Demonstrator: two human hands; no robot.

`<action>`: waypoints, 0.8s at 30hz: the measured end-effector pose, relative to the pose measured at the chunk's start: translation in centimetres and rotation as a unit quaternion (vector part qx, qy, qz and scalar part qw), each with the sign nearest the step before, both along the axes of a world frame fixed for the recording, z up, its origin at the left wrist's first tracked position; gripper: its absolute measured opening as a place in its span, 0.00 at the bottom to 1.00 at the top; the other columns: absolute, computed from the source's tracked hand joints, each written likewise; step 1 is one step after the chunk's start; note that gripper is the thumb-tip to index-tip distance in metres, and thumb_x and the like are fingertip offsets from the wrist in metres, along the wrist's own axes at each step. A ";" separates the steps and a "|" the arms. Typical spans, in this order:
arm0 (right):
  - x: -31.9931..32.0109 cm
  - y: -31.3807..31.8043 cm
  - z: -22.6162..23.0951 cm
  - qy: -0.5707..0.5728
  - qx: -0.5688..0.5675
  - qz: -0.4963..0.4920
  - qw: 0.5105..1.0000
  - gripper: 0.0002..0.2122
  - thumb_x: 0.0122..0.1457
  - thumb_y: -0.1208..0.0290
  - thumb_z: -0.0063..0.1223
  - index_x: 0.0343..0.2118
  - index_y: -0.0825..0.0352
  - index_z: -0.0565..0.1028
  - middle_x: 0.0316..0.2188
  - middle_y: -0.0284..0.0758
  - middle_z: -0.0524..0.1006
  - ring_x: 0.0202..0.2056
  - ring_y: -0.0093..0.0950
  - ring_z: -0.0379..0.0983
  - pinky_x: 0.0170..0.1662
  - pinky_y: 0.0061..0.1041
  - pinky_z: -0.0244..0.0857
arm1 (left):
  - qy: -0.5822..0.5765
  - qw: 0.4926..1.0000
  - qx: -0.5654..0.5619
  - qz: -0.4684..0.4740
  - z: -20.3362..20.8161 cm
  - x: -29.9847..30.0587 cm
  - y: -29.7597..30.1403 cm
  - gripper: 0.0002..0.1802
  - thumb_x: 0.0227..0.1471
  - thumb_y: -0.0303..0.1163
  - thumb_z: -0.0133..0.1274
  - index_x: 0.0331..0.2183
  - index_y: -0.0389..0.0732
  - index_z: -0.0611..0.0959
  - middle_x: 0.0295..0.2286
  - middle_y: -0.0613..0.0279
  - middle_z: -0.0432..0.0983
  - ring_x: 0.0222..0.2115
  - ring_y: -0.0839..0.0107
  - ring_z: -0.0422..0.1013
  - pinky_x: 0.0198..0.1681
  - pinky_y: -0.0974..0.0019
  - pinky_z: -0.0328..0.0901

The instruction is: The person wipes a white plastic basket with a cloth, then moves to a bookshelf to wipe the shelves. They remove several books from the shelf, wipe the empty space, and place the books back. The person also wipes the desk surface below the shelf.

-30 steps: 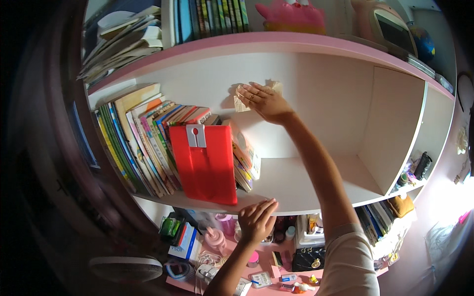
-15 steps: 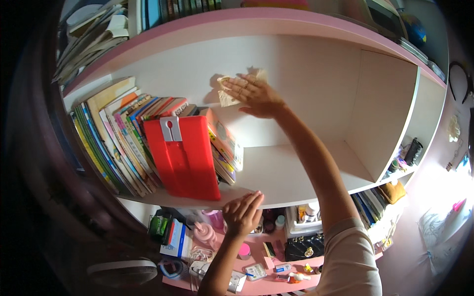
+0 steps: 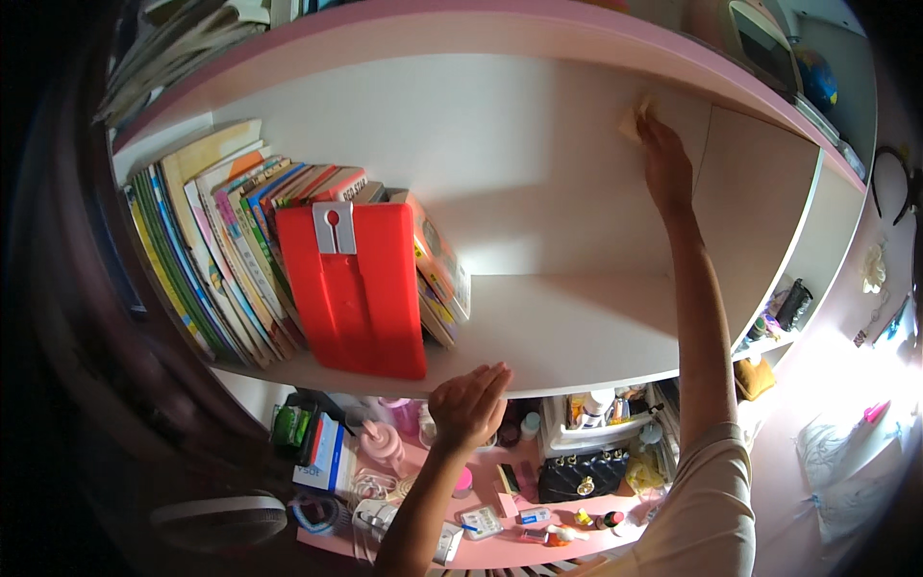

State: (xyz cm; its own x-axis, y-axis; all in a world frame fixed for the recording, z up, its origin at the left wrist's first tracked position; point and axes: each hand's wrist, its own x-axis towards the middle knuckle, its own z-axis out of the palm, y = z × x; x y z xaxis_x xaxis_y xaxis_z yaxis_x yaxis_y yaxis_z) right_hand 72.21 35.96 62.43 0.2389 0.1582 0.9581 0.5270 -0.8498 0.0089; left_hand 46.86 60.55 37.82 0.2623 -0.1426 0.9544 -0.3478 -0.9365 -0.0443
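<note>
My right hand (image 3: 667, 165) is raised at the back panel (image 3: 538, 144) of the white shelf compartment, near its upper right corner. Its fingers press a crumpled beige cloth (image 3: 632, 124) against the panel; part of the cloth sticks out past the fingertips. My left hand (image 3: 469, 406) rests at the front edge of the shelf board (image 3: 567, 313), fingers stretched out side by side, with nothing seen in it. Just left of that hand stands a red plastic case (image 3: 356, 298) with a grey clasp, in front of a row of books (image 3: 226, 260).
Below, a pink desk (image 3: 423, 466) bears a pink bottle (image 3: 382, 444), a black quilted bag (image 3: 584, 476), a white organiser (image 3: 586, 438) and small items. A pink-edged shelf (image 3: 461, 21) runs overhead. The compartment's side panel (image 3: 755, 202) stands right of my right arm.
My right hand has slid the cloth right across the back panel, from the middle to the upper right. My left hand stays at the shelf edge. The view has shifted slightly.
</note>
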 end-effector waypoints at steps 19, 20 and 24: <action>-0.8 8.0 -6.9 0.112 -0.361 0.204 0.903 0.06 0.59 0.71 0.41 0.32 0.68 0.69 0.28 0.38 0.73 0.30 0.32 0.71 0.31 0.27 0.68 | 0.017 0.999 -0.027 -0.011 -0.1 -0.2 0.1 0.16 0.41 0.27 0.54 0.38 0.47 0.82 0.40 0.74 0.77 0.39 0.76 0.73 0.43 0.65 0.57; 0.0 6.9 -4.5 0.093 -0.285 0.189 0.935 0.07 0.59 0.71 0.41 0.33 0.67 0.69 0.30 0.40 0.73 0.30 0.34 0.71 0.32 0.29 0.68 | 0.014 0.999 -0.030 -0.016 -0.1 -0.1 -0.3 0.16 0.41 0.27 0.54 0.37 0.47 0.82 0.40 0.74 0.77 0.39 0.76 0.73 0.43 0.66 0.57; 0.5 8.7 -1.5 0.007 -0.081 0.141 0.987 0.08 0.61 0.69 0.37 0.36 0.66 0.68 0.32 0.42 0.72 0.30 0.36 0.70 0.36 0.31 0.67 | 0.002 0.999 -0.031 -0.007 0.0 -0.1 -0.2 0.18 0.39 0.27 0.55 0.38 0.47 0.81 0.39 0.73 0.77 0.39 0.76 0.73 0.42 0.66 0.58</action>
